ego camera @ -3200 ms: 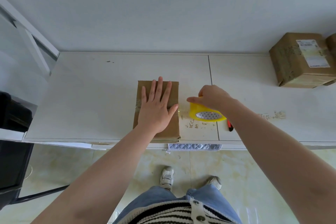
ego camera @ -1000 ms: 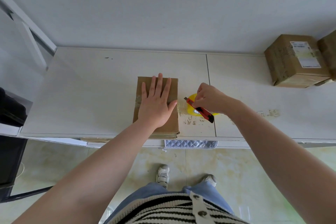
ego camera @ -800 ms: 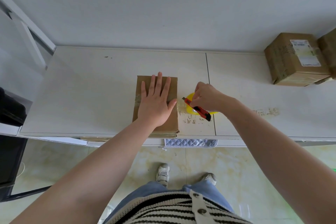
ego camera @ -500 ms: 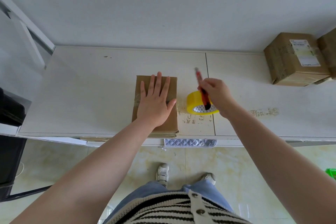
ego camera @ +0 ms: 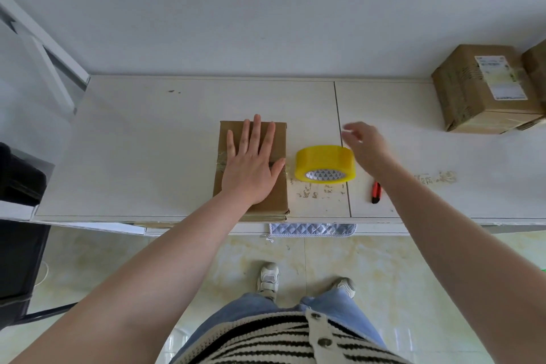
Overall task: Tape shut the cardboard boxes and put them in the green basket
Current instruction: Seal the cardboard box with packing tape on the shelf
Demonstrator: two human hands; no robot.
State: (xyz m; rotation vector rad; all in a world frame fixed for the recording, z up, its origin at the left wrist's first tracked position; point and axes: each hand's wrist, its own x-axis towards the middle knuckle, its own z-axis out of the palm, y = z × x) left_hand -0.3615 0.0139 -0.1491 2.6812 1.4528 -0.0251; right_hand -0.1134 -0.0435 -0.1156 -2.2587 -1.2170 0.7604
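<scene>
My left hand (ego camera: 251,168) lies flat on the cardboard box (ego camera: 276,139) at the front edge of the white table (ego camera: 141,151), so that patch is taken. Just to the box's right the yellow tape roll (ego camera: 324,163) stands in the way, with only a narrow gap between them. My right hand (ego camera: 365,146) hovers above and beside the roll, fingers loose. The red utility knife (ego camera: 375,192) lies near the front edge, right of the roll. Left of the box the tabletop runs bare to the wall. Two more boxes (ego camera: 484,89) block the far right corner.
</scene>
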